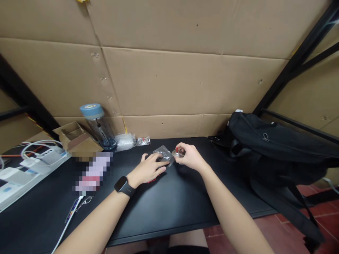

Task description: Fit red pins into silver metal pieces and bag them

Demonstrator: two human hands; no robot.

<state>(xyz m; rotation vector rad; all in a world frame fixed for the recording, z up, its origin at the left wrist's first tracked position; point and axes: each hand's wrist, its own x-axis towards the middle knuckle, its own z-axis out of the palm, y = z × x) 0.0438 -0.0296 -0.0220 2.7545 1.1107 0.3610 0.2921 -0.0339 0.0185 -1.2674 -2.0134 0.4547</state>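
My left hand [152, 167], with a black watch on the wrist, lies with fingers spread on the dark tabletop. Its fingertips rest on a clear plastic bag [164, 154]. A bit of something red [152, 181] shows from under this palm. To the right, my right hand [189, 157] is closed on a small round silvery object with a red part [178, 153]; its exact kind I cannot make out. That object sits beside the right edge of the bag, and the fingers partly hide it.
A small wrapped item with a red part [143, 141] and clear plastic packets [125, 141] lie at the back. A blue-lidded bottle [99, 127], an open cardboard box [79, 137], a charging phone and a power strip [34, 173] stand left. A black backpack [280, 148] is right.
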